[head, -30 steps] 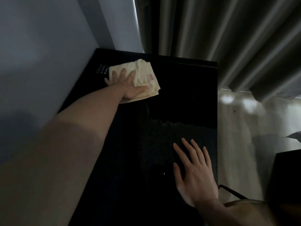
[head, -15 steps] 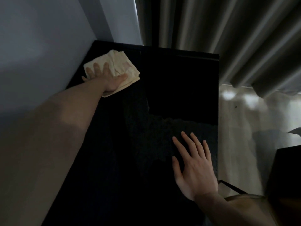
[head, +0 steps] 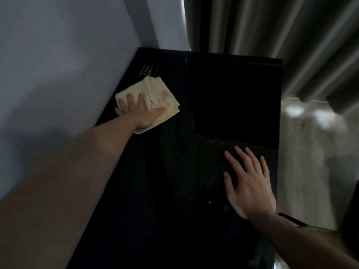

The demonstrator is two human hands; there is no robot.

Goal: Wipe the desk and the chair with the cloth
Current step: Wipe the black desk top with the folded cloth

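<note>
A folded pale yellow cloth [head: 155, 94] lies on the glossy black desk [head: 233, 105], close to its left edge by the wall. My left hand [head: 138, 111] presses flat on the cloth with fingers spread. My right hand [head: 250, 183] rests flat on the desk near its right edge, fingers straight and holding nothing. A dark chair [head: 351, 206] shows only as a dim shape at the right border.
A pale wall [head: 68, 65] runs along the desk's left side. Grey curtains [head: 272, 26] hang behind the desk and to the right. Light floor [head: 310, 152] lies right of the desk. A small white printed label [head: 146, 69] sits at the desk's back left.
My left hand has slid the cloth back from the far left corner toward me along the wall side. My right hand stays planted on the desk.
</note>
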